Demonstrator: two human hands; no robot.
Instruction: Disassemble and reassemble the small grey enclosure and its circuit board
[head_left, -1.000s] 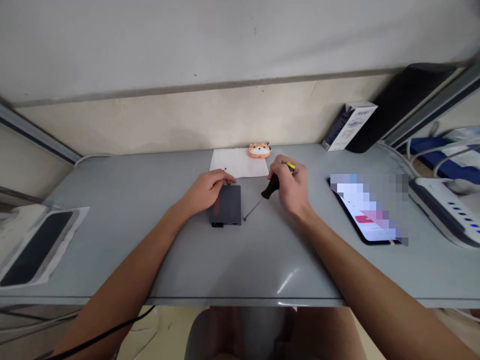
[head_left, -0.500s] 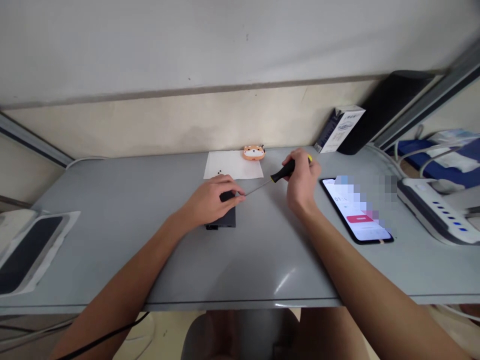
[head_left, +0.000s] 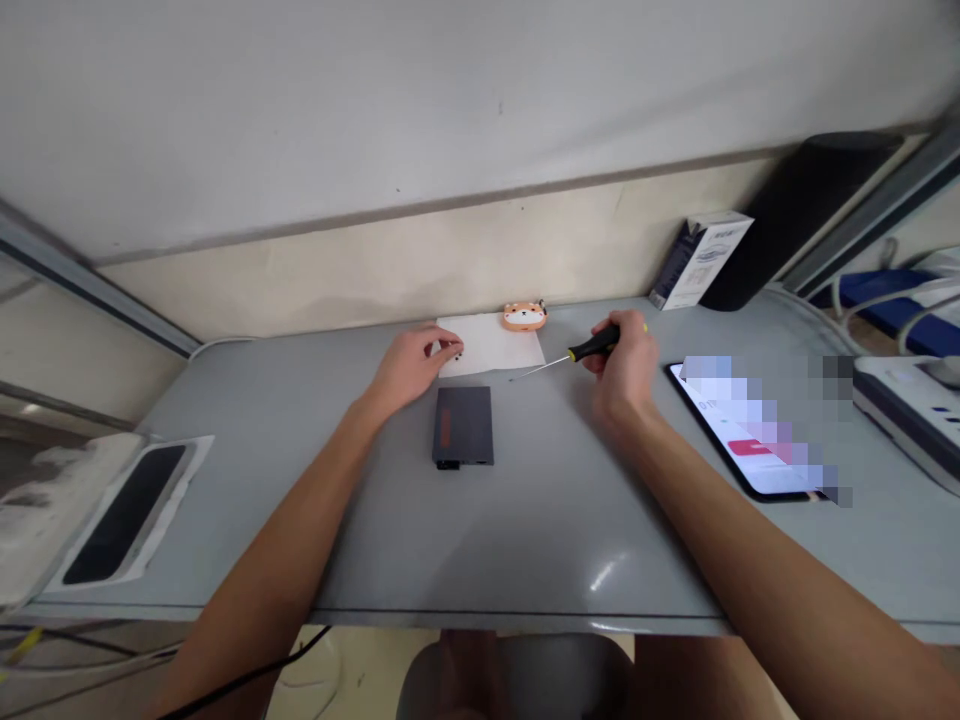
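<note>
My left hand (head_left: 414, 362) is over the left edge of a white sheet of paper (head_left: 491, 345). Its thumb and forefinger come together in a pinch beside tiny dark screws (head_left: 458, 357); whatever is between the fingertips is too small to make out. My right hand (head_left: 626, 365) grips the black and yellow handle of a screwdriver (head_left: 596, 345), its thin shaft pointing left and its tip just below the paper. Between my forearms a flat dark box-shaped device (head_left: 469, 428) lies on the desk, touched by neither hand.
An orange animal-faced case (head_left: 524, 316) rests on the paper. To the right are a lit phone (head_left: 739, 430), a drink carton (head_left: 701, 260), a black cylinder (head_left: 802, 220) and a power strip (head_left: 911, 410). A dark phone-shaped slab (head_left: 127, 515) lies at the left.
My left hand has left the device and the screwdriver tip and moved up to the paper, uncovering the device. The screwdriver remains in my right hand. The view has shifted slightly.
</note>
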